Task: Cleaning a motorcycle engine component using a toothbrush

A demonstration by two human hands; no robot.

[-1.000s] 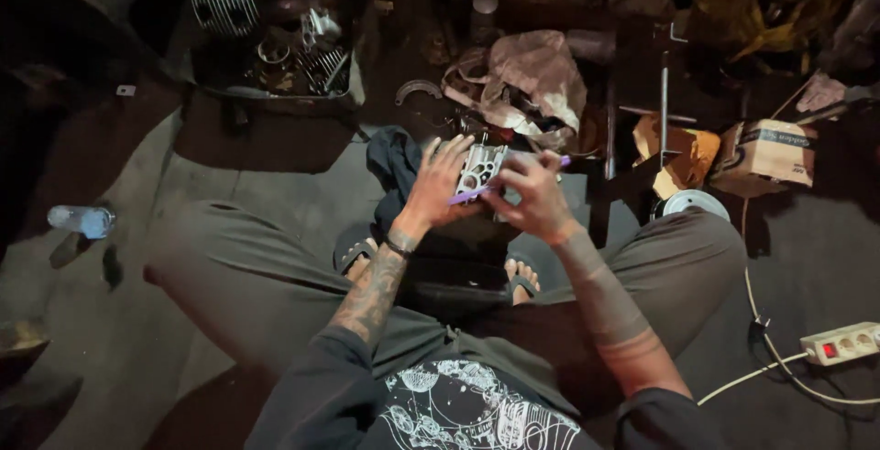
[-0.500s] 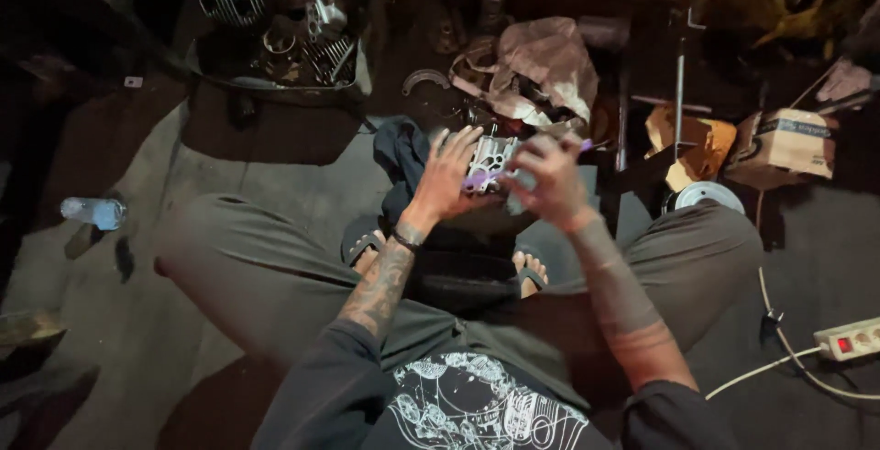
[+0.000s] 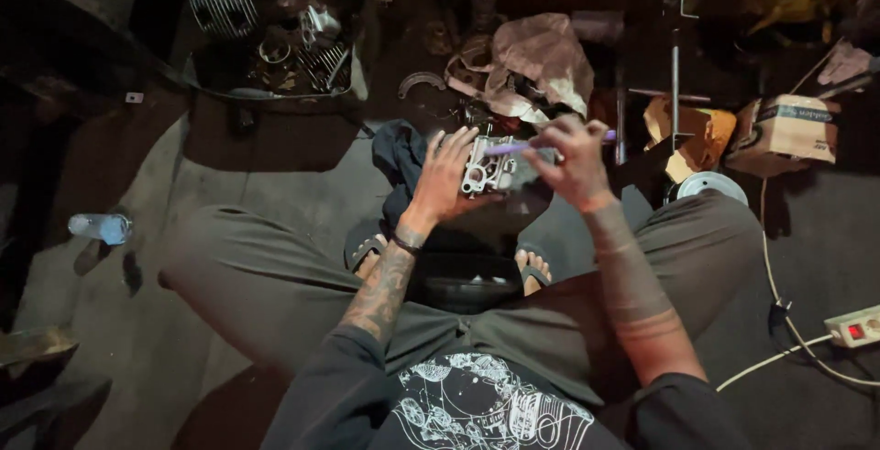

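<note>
I sit cross-legged on the floor, feet in sandals. My left hand (image 3: 446, 175) cradles a silvery metal engine part (image 3: 490, 170) from the left, fingers spread along its side. My right hand (image 3: 570, 159) grips a thin purple tool (image 3: 513, 147) like a brush or pen, its tip lying across the top of the part. A dark blue cloth (image 3: 401, 153) lies just behind the left hand. A dark round pan (image 3: 463, 287) sits between my feet, below the part.
A black crate (image 3: 275, 42) of finned metal parts stands at the back left. A crumpled pinkish bag (image 3: 536, 63) lies behind my hands. Cardboard boxes (image 3: 788, 129), a white disc (image 3: 706, 186) and a power strip (image 3: 854, 326) with its cable are at right. A plastic bottle (image 3: 99, 226) lies left.
Both hands have stayed on the metal part. The right hand with the purple tool has shifted slightly across the top of the part; the view has tilted a little.
</note>
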